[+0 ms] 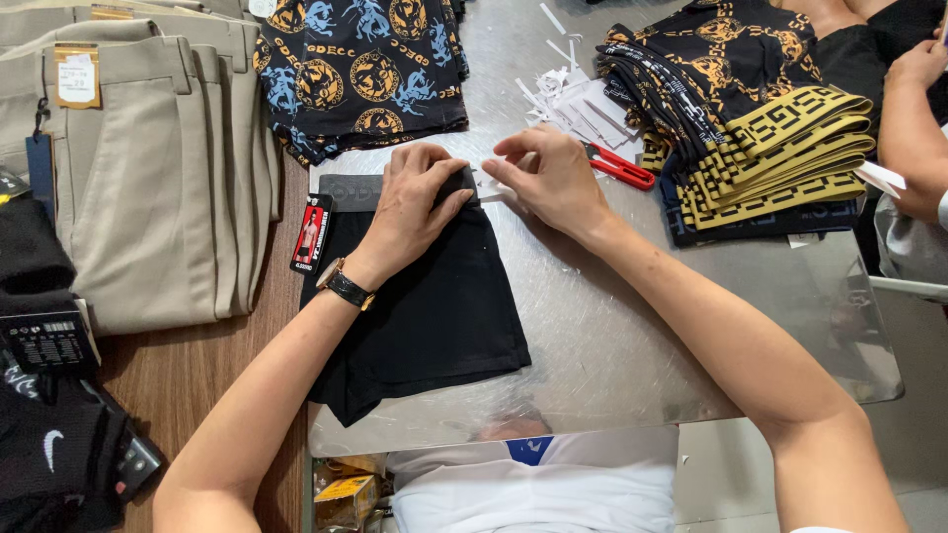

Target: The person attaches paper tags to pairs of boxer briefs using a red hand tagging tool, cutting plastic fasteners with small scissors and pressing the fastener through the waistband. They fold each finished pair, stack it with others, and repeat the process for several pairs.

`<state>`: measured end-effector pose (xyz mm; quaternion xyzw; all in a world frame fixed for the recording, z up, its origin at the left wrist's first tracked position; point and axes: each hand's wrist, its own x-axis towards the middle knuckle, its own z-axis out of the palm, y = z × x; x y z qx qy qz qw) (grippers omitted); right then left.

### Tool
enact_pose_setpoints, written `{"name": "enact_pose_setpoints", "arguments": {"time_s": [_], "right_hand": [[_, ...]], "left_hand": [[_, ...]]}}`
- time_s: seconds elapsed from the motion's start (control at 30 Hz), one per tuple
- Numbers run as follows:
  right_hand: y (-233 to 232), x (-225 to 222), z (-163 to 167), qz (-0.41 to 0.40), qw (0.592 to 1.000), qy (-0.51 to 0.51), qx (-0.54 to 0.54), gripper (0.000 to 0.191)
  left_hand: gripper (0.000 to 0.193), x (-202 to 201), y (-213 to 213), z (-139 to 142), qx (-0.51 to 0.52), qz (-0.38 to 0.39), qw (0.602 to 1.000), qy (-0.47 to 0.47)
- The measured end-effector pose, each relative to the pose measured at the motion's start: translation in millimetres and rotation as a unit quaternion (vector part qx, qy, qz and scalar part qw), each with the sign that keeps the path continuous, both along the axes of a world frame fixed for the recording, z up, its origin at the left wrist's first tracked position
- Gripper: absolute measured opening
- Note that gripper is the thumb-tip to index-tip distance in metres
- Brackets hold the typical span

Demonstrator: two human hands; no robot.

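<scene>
A pair of black briefs (434,306) with a grey waistband lies flat on a shiny metal sheet (632,336). My left hand (415,202), with a watch on its wrist, presses down on the waistband near its right end. My right hand (548,178) pinches something small and white at the waistband's right corner; what it is I cannot tell. A red and black hang tag (312,233) sticks out at the waistband's left end.
Red-handled scissors (620,166) lie just right of my right hand, beside white paper scraps (573,99). A stack of black and gold briefs (750,128) sits at the right, patterned ones (360,69) at the top, beige trousers (158,168) at the left. Another person's arm (908,128) is at the far right.
</scene>
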<state>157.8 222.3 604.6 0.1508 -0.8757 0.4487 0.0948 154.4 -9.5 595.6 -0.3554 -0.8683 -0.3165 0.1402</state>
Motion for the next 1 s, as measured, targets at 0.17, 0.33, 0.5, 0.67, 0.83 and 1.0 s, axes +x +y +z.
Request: {"name": "enact_pose_setpoints", "arguments": {"time_s": [0.17,0.33,0.5,0.67,0.83,1.0], "right_hand": [[-6,1,-11,0.026,0.985,0.100,0.138,0.033],[-11,-1,-10,0.048,0.989,0.098,0.100,0.027],[-24,10,-1,0.064,0.998,0.027,-0.012,0.023],[-31,40,13,0.051,0.989,0.083,-0.113,0.022],[-36,55,24,0.037,0.987,0.091,-0.129,0.031],[-36,58,31,0.031,0.986,0.102,-0.131,0.029]], "left_hand": [[0.036,-1,0,1,0.009,-0.005,1.000,-0.003],[0.048,1,0,1,0.027,-0.003,0.999,-0.024],[0.049,3,-1,6,0.027,-0.010,1.000,-0.011],[0.041,11,-15,37,0.017,-0.085,0.994,-0.069],[0.031,2,-70,59,-0.139,0.050,0.972,-0.182],[0.024,-10,-147,37,-0.210,0.062,0.966,-0.139]]}}
